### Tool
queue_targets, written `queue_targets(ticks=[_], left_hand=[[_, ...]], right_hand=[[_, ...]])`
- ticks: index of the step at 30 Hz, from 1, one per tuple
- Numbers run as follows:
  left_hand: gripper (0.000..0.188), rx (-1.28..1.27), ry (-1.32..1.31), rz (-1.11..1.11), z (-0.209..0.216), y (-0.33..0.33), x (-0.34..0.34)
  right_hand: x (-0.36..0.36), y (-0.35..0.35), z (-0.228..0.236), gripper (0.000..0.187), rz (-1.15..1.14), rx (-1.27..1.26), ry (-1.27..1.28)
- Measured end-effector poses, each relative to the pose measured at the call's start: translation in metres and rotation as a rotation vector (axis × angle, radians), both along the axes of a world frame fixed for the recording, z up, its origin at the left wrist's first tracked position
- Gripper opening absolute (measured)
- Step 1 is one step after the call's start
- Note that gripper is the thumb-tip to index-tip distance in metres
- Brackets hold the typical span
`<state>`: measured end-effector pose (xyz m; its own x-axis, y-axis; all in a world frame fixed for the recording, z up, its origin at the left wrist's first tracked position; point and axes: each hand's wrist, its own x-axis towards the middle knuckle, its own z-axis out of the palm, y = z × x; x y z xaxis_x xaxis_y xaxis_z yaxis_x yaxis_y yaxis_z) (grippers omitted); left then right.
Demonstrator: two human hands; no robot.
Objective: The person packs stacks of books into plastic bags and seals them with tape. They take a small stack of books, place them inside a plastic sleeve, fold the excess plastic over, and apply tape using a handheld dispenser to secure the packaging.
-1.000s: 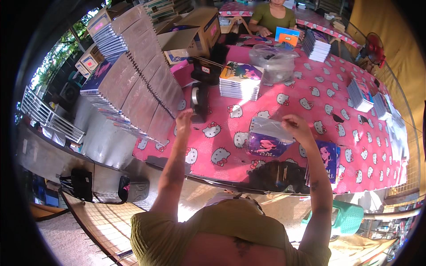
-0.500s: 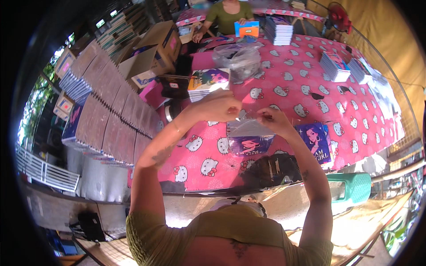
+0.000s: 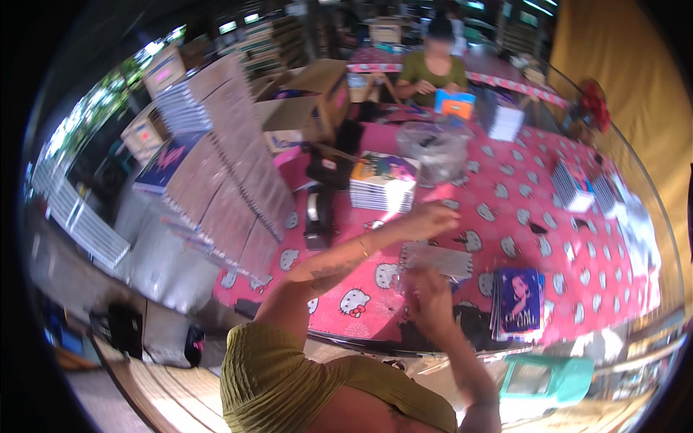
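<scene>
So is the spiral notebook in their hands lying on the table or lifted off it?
Lifted: the spiral notebook sits between the left hand and right hand, above the pink tablecloth.

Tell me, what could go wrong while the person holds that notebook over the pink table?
The spiral notebook is up in the air between the left hand and the right hand, blurred, so it might slip and drop onto the pink tablecloth.

The pile of purple-covered books lies near the table's front edge, close to the right arm; a bump might push it off.

The tall leaning rows of notebooks beside the left elbow could perhaps topple if nudged.
</scene>
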<state>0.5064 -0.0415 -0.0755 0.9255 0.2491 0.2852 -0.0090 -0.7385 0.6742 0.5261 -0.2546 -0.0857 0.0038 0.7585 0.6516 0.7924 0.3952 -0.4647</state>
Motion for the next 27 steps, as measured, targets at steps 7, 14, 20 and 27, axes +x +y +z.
queue_targets(ticks=[7,14,20,27], left_hand=[[0.083,0.748,0.278,0.056,-0.016,-0.080,-0.010],[0.082,-0.174,-0.011,0.487,0.011,-0.106,-0.112],[0.104,-0.747,-0.277,0.441,-0.088,-0.087,-0.160],[0.049,-0.246,-0.360,0.510,-0.011,-0.093,-0.096]], right_hand=[[-0.073,0.025,-0.182,0.071,0.915,-0.718,1.977],[0.020,0.024,-0.171,0.073,0.890,-0.021,2.097],[0.120,-0.011,-0.096,0.076,0.205,-0.340,0.790],[0.134,0.013,-0.044,0.051,0.186,-0.326,0.869]])
